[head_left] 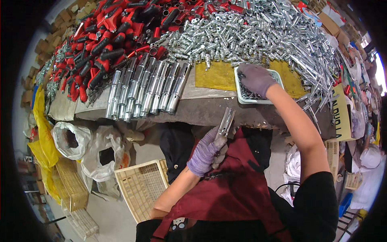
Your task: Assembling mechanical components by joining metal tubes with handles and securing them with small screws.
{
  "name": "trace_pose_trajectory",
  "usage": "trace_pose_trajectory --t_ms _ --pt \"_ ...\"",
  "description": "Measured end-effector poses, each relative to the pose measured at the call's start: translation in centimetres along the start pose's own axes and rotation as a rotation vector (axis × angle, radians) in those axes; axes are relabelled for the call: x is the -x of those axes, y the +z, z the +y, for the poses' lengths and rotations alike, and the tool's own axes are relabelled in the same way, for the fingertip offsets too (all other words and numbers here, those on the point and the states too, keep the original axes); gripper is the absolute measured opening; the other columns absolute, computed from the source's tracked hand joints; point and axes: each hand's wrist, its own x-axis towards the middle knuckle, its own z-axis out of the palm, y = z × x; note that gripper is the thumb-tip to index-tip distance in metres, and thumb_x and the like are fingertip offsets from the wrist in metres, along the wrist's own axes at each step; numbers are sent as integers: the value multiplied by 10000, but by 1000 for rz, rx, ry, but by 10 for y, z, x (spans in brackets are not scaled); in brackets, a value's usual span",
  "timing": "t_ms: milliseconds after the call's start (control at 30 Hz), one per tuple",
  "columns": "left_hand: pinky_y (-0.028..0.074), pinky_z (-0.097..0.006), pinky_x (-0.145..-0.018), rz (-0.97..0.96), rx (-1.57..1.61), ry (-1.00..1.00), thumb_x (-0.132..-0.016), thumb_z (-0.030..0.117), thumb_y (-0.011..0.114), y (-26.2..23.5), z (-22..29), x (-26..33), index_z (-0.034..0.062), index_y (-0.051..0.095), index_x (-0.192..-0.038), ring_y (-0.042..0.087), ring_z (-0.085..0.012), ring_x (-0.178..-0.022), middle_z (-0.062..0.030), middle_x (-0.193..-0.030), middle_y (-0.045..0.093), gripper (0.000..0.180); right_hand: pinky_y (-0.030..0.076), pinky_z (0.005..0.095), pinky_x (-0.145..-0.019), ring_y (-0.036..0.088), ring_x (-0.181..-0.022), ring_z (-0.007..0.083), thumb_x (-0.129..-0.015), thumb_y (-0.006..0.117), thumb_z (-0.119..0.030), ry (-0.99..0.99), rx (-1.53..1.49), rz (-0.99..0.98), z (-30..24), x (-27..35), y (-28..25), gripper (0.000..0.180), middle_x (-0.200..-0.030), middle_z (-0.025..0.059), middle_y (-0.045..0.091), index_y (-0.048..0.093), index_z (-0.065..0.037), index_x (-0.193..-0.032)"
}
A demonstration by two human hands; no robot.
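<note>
My left hand (207, 153), in a purple knit glove, is closed around a shiny slotted metal tube (225, 123), held tilted upward just off the bench edge. My right hand (256, 78), in a greyish glove, reaches down into a white plastic tray (262, 101) of small dark metal parts (246, 93). Its fingertips are hidden among the parts, so whether they grip one cannot be told. To the left of the tray, a stacked row of similar chrome tubes (149, 86) lies on the bench.
A big heap of silver metal fittings (242, 36) covers the back of the bench, with red and black tool handles (107, 44) piled at the left. Long metal rods (310, 52) lie at the right. A yellow cloth (213, 76) lies under the tray. Below stands a cream plastic crate (141, 185).
</note>
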Motion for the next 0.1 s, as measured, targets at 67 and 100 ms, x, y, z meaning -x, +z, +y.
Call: trace_pose_trajectory --t_ms 67,100 --pt "296 -173 -316 -15 16 39 -853 403 609 -4 0 0 90 458 -1230 376 -41 -396 -2 -799 518 513 441 401 -880 571 -1018 301 -817 544 -178 -86 -55 166 -6 13 2 268 -1054 152 594 577 -90 -1067" --pt "300 -176 -315 -13 14 64 -856 409 603 -4 0 -2 99 458 -1233 383 -45 -388 -6 -804 514 509 441 401 -880 571 -1018 301 -817 544 -178 -96 -53 152 -8 11 5 268 -1054 152 594 577 -90 -1067"
